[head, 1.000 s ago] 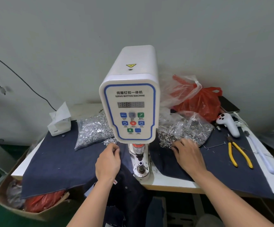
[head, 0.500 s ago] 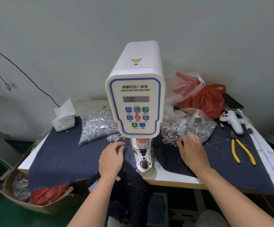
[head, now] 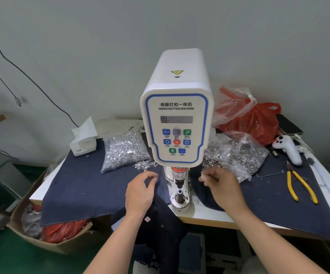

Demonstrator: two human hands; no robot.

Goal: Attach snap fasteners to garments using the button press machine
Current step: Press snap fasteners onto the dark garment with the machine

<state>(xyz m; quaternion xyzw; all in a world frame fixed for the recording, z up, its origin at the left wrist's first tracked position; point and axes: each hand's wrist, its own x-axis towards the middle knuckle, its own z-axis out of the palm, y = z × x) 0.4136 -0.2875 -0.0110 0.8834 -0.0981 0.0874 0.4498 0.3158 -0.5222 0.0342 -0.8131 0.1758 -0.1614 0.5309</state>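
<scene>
- My left hand (head: 140, 192) sits left of the lower die (head: 180, 194), thumb and forefinger pinching what looks like a small snap part; the piece itself is too small to make out.
- My right hand (head: 222, 186) is right of the die, fingers curled, pinching a small ring-shaped snap piece at the fingertips (head: 202, 176).
- The dark garment (head: 160, 220) hangs off the table's front edge below my left wrist, lower centre of frame; it is not on the die yet.
- Risk: both hands flank the servo button machine (head: 177, 125) close to the punch (head: 178, 173). If the press cycles while fingers are seating a part, they get caught; the warning label on the punch says as much.
- Risk: a tiny snap slips from either pinch and drops into the dark denim cloth (head: 91, 186), where it is hard to find.
- Risk: the garment's hanging weight could drag it off alignment once laid over the die.
- Around, centre left: bag of silver caps (head: 124, 151), a few spilled loose by my left fingers.
- Centre right: bag of ring snaps (head: 243, 155), spill reaching my right hand.
- Right side: yellow pliers (head: 298, 186), white controller (head: 287, 149), red plastic bag (head: 257, 121).
- Left: tissue box (head: 84, 141); cardboard box (head: 41, 234) below the table corner.
- Nothing blocks the die itself.
</scene>
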